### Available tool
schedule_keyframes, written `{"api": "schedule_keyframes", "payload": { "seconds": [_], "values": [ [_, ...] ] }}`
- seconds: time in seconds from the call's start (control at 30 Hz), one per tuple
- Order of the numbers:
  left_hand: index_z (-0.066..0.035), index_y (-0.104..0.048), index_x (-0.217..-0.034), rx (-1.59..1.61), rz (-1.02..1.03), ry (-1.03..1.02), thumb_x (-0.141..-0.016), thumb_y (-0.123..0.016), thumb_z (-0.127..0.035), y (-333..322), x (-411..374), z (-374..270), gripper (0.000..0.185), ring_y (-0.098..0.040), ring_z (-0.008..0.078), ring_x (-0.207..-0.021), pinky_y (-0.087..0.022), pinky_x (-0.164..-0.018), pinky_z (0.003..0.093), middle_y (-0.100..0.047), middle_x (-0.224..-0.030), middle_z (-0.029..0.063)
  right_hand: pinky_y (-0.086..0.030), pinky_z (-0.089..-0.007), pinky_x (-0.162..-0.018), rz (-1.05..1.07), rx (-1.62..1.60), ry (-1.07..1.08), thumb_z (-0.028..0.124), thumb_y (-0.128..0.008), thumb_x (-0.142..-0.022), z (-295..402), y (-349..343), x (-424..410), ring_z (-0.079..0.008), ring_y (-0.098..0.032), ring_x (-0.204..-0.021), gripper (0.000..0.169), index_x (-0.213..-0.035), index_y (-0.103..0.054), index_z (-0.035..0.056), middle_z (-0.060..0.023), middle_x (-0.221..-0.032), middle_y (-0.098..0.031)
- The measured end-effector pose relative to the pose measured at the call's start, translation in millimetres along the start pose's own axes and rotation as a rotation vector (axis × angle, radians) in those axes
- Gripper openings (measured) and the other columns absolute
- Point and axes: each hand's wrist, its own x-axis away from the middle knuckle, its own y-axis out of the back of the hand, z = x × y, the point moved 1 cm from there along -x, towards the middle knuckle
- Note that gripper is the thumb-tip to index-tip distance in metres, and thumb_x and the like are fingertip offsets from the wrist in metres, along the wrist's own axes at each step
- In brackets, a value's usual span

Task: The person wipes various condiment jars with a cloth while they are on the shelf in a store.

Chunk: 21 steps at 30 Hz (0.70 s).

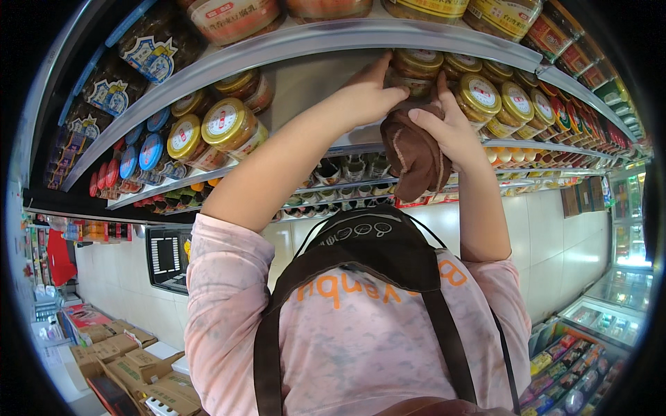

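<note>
My left hand (373, 93) is at the left side of a gold-lidded glass jar (416, 67), with the thumb low at its front and the fingers reaching up along it. On the jar's other side is my right hand (455, 122), one finger raised against it. A bunched brown cloth (416, 153) hangs from that right hand, held under the thumb. The jar is upright below the edge of the upper shelf (322, 39). More gold-lidded jars (479, 96) stand just right of my right hand. The jar's lower part is partly hidden by the cloth.
Gold-lidded jars (226, 125) and blue-lidded jars (151, 151) stand left on the same shelf. Larger jars (234, 21) line the shelf above. Behind me are a black basket (169, 260) on the floor, cardboard boxes (140, 369) and an open-top display case (572, 364).
</note>
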Motion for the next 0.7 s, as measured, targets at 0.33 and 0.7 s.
{"api": "schedule_keyframes", "payload": {
  "seconds": [0.33,0.7],
  "values": [
    [-0.002,-0.022,-0.138,0.067,0.031,0.148,-0.083,-0.065,-0.023,-2,-11,-16,0.074,-0.044,0.0246,-0.121,-0.037,-0.098,0.0343,-0.04,-0.136,0.0157,-0.041,-0.0308,-0.092,0.018,0.052,-0.021,0.013,-0.062,-0.083,-6,5,-4,-0.022,-0.047,-0.113,0.09,-0.144,0.003,0.0025,-0.0187,-0.133,-0.038],
    [-0.002,-0.026,-0.136,0.004,-0.077,0.042,-0.079,-0.071,-0.029,3,-5,-25,0.078,-0.04,0.028,-0.124,-0.035,-0.101,0.0348,-0.041,-0.133,0.0196,-0.039,-0.0304,-0.093,0.069,-0.015,-0.033,0.01,-0.063,-0.082,1,-2,0,-0.0214,-0.046,-0.113,0.086,-0.145,-0.005,0.0029,-0.0164,-0.131,-0.041]
  ]
}}
